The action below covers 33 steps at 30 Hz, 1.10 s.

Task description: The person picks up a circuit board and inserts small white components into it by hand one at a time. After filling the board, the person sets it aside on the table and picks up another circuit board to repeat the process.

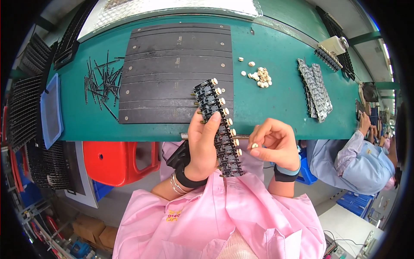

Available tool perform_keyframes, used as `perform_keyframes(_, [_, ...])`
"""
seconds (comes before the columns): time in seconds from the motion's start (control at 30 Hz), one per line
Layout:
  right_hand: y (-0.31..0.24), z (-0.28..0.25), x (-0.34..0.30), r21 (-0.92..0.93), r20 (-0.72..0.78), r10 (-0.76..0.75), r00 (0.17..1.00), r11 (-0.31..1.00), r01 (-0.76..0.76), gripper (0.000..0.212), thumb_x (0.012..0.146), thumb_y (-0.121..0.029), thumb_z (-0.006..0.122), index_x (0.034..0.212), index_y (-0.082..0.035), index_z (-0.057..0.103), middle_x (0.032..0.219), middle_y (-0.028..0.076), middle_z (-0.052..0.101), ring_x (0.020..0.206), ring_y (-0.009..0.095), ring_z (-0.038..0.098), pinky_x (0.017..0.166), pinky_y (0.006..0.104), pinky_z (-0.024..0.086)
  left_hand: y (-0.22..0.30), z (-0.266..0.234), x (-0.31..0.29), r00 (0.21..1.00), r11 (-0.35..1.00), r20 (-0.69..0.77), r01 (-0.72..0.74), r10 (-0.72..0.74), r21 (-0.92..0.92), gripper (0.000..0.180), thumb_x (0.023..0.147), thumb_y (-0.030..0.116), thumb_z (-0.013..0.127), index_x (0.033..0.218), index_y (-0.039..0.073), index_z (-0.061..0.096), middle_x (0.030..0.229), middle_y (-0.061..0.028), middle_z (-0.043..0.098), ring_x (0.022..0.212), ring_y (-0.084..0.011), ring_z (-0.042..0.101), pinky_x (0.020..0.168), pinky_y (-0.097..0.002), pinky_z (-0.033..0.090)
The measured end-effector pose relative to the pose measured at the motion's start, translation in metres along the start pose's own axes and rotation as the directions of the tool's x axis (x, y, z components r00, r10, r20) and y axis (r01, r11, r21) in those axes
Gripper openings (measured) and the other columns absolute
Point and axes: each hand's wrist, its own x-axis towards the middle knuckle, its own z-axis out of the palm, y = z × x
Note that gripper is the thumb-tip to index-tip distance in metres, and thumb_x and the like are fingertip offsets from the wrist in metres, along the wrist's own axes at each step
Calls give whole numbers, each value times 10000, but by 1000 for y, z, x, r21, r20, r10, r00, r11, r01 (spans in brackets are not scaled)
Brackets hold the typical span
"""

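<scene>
"Noting hands first. Left hand (202, 150)?"

"Fingers closed on a black circuit strip (224, 140), thumb laid across its face. Strip slants: upper end overlaps, in this view, the near right corner of the black plate (164, 36); lower end runs past the plate's near edge, toward the person. Whether it touches the plate, I cannot tell."

"Anything mounted on it?"

"Row of small white knobs (233, 132) down its right edge, starting at the upper end over the plate and finishing short of the lower end."

"Right hand (281, 143)?"

"Out past the plate's near right corner, near the strip. Thumb and fingers pinched on one white disc (254, 146), the rest of the hand curled. Disc apart from the strip."

"And around the plate?"

"Green desk (258, 110) under it. Left of the plate, a loose heap of thin black rods (101, 82), some ends close to the plate's edge. Right of the plate, a pile of pale discs (262, 77), with a few strays nearer the plate. Well to the plate's right, silvery wrapped strips (317, 88), overlapping; farther out and higher, a white bottle (334, 45)."

"Outskirts?"

"Blue tray (51, 112), far left of the plate. Red stool (110, 162), off its near left corner, below desk level. Co-worker in pale blue (358, 166), far right of the plate; work in those hands too small to read."
</scene>
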Motion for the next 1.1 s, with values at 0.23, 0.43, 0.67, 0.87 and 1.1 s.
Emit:
perform_keyframes(0.23, [6, 0, -3, 42, 135, 90, 987, 994, -96, 215, 582, 71, 693, 692, 31, 513, 697, 127, 553, 644, 168, 519, 571, 240, 413, -5, -9, 2, 998, 999, 26, -53, 52, 13, 114, 849, 156, 465, 932, 78, 454, 731, 20, 511, 572, -33, 482, 485, -183, 423])
perform_keyframes(0.43, [8, 4, -2, 58, 112, 131, 985, 989, -138, 211, 566, 78, 699, 684, 35, 531, 690, 130, 552, 637, 167, 516, 564, 241, 411, -8, -11, 3, 997, 998, 37, -68, 68, 8, 112, 850, 155, 463, 931, 79, 457, 745, 21, 513, 595, -30, 479, 512, -180, 414])
perform_keyframes(0.67, [9, 7, 0, 33, 128, -33, 991, 999, 29, 192, 556, 75, 703, 668, 22, 556, 687, 124, 553, 642, 173, 510, 568, 252, 410, -7, -11, 2, 997, 997, 28, -73, 72, 27, 115, 851, 155, 461, 935, 77, 456, 750, 22, 513, 603, -30, 477, 521, -180, 410])
perform_keyframes(0.87, [12, 7, 1, 19, 149, -40, 988, 999, 38, 194, 553, 77, 703, 690, 23, 577, 713, 126, 556, 656, 174, 511, 583, 258, 412, -5, -6, 2, 997, 995, -13, -80, 81, 64, 116, 848, 180, 446, 882, 69, 446, 674, -12, 511, 516, -62, 479, 444, -192, 407])
perform_keyframes(1.1, [11, 8, -1, -26, 163, -46, 985, 998, 51, 194, 562, 85, 694, 716, 36, 586, 738, 129, 558, 667, 174, 516, 604, 257, 414, -6, -8, 4, 993, 990, -28, -109, 112, 88, 129, 844, 194, 441, 852, 65, 442, 634, -32, 509, 466, -79, 479, 403, -200, 405])
